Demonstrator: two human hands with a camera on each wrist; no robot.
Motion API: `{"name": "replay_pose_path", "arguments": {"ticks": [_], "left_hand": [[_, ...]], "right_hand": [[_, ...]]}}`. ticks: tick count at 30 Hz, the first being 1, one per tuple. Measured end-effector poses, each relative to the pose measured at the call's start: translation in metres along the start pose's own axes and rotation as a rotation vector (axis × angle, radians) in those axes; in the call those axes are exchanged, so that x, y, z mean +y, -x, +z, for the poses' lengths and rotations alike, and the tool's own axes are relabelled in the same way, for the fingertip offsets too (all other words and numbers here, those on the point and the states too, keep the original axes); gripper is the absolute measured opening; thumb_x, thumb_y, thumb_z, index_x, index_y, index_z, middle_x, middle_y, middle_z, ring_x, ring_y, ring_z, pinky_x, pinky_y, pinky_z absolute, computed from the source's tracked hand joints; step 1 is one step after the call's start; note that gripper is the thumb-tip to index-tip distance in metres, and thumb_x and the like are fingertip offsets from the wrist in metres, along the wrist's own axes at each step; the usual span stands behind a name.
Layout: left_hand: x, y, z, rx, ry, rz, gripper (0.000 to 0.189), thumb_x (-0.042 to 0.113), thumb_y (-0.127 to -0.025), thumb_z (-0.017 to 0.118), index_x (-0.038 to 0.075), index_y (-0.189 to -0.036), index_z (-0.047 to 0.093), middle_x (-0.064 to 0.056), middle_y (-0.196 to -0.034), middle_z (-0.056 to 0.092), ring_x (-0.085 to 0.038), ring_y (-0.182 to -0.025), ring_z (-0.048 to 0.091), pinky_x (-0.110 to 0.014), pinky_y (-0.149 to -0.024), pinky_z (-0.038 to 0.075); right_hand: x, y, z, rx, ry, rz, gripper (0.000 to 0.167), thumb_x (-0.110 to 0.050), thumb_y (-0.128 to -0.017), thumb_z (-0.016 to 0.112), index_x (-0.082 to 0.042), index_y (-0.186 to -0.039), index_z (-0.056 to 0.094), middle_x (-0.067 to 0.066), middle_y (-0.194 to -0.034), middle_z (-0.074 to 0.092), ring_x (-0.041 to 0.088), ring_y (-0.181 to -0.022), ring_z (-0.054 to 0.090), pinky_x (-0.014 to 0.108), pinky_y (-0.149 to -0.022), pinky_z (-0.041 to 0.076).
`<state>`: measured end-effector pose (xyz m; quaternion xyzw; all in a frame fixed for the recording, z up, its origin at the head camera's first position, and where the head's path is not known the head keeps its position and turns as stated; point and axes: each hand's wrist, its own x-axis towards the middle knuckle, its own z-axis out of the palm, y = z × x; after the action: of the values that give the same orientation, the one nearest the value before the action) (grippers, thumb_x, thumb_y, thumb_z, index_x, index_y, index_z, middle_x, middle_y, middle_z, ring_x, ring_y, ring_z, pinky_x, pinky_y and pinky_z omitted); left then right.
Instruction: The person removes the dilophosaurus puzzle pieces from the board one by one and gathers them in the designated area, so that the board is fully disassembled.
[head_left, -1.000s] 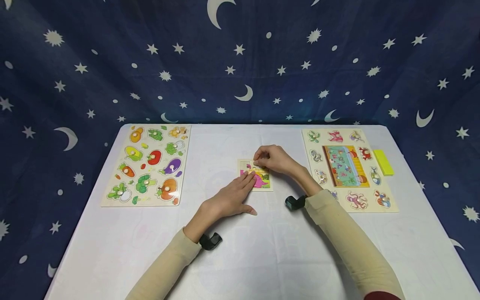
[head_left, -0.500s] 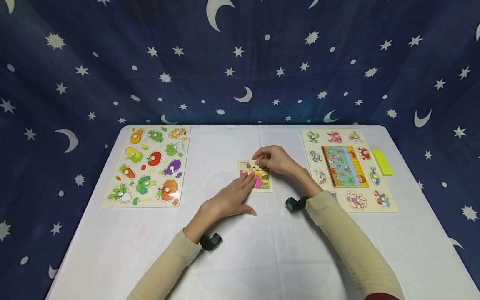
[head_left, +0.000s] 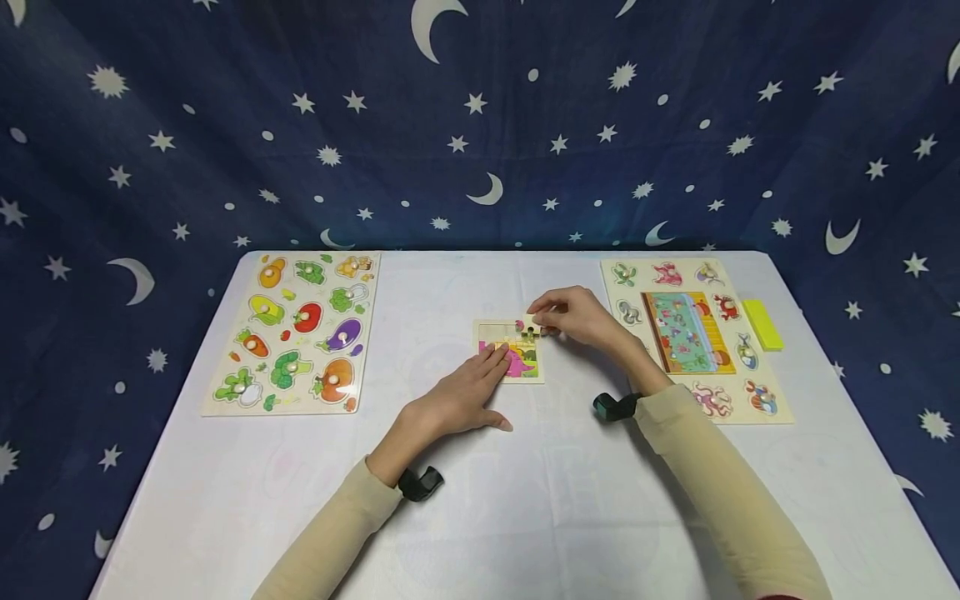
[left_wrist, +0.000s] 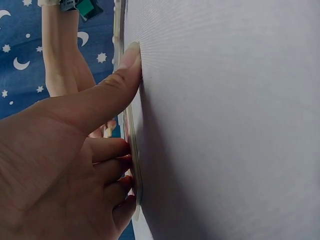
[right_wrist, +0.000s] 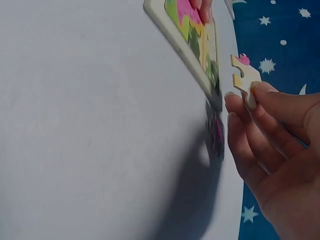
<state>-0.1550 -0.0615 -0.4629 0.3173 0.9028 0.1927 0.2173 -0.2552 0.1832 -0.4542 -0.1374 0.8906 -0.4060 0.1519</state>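
Observation:
A small square jigsaw puzzle with a pink dinosaur picture [head_left: 519, 364] lies in the middle of the table. My left hand [head_left: 461, 396] rests on its left part, fingers extended over the pieces and thumb spread out to the side. In the left wrist view, the fingertips [left_wrist: 125, 165] meet the board's face. Over the board's top right corner, my right hand [head_left: 573, 318] pinches a pale jigsaw piece [right_wrist: 245, 75] with a pink spot between thumb and fingers. The piece is raised off the board. A bare strip of backing [head_left: 495, 331] shows along the puzzle's upper side.
A vegetable peg puzzle [head_left: 300, 333] lies at the left of the white table [head_left: 487, 517]. To the right is a sea-animal peg puzzle [head_left: 622, 312] with a smaller picture board [head_left: 686, 333] on it. A yellow block [head_left: 763, 325] sits beside that. A starry curtain [head_left: 375, 125] hangs behind.
My right hand has lifted a jigsaw piece out of the puzzle's upper part and moved a little to the right with it. The left hand has stayed in place.

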Motion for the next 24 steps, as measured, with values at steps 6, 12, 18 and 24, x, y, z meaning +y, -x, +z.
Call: {"name": "replay_pose_path", "arguments": {"ticks": [6, 12, 18, 24], "left_hand": [[0.001, -0.001, 0.000, -0.001, -0.002, 0.000, 0.103, 0.047, -0.090, 0.076, 0.004, -0.164, 0.018, -0.010, -0.174, 0.008, -0.028, -0.161, 0.005, -0.044, -0.130, 0.016], [0.000, -0.001, 0.001, 0.002, -0.007, -0.002, 0.103, 0.046, -0.090, 0.077, 0.004, -0.164, 0.019, -0.010, -0.174, 0.008, -0.028, -0.161, 0.005, -0.044, -0.130, 0.016], [0.000, 0.000, 0.001, -0.002, 0.003, -0.006, 0.104, 0.046, -0.090, 0.077, 0.004, -0.164, 0.018, -0.010, -0.174, 0.007, -0.027, -0.161, 0.004, -0.044, -0.130, 0.016], [0.000, -0.001, 0.001, 0.000, -0.007, 0.000, 0.104, 0.047, -0.090, 0.076, 0.003, -0.164, 0.018, -0.010, -0.174, 0.008, -0.027, -0.161, 0.005, -0.044, -0.130, 0.017]], "right_hand": [[0.014, 0.010, -0.011, 0.017, -0.006, 0.006, 0.018, -0.013, -0.099, 0.069, -0.005, -0.113, 0.077, 0.012, -0.091, 0.076, 0.022, -0.074, 0.070, 0.030, -0.064, 0.054], [0.026, 0.017, -0.024, 0.045, 0.013, 0.023, 0.017, -0.013, -0.100, 0.068, -0.005, -0.112, 0.077, 0.012, -0.091, 0.077, 0.022, -0.076, 0.070, 0.029, -0.064, 0.053], [0.036, 0.022, -0.036, 0.049, 0.023, 0.081, 0.019, -0.014, -0.102, 0.066, -0.005, -0.114, 0.076, 0.012, -0.090, 0.075, 0.023, -0.078, 0.068, 0.027, -0.064, 0.051], [0.043, 0.022, -0.042, 0.072, 0.028, 0.126, 0.019, -0.016, -0.102, 0.065, -0.007, -0.114, 0.077, 0.012, -0.089, 0.075, 0.023, -0.078, 0.066, 0.027, -0.063, 0.049]]}}
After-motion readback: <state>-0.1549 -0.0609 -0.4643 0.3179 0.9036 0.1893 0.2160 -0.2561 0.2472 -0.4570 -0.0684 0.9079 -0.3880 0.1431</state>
